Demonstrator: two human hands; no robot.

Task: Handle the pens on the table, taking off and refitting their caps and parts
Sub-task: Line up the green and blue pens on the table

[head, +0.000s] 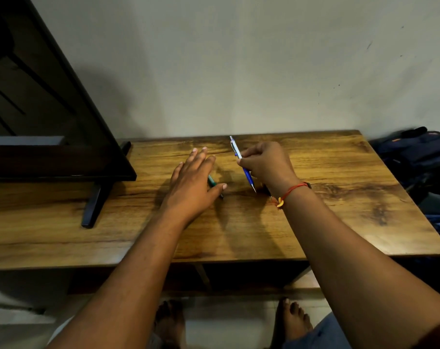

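Observation:
My right hand (266, 166) pinches a blue and silver pen (241, 163) near its middle and holds it tilted, tip down just above the wooden table (340, 197). My left hand (192, 182) lies flat with straight fingers over a green pen (212, 182) that rests on the table; only a short piece of that pen shows between thumb and fingers. A dark pen part (267, 190) peeks out under my right wrist, mostly hidden.
A dark television (50, 117) on a black foot (95, 200) stands at the table's left. A wall runs right behind the table. A dark blue backpack (415, 157) sits off the right edge. My bare feet show below the front edge.

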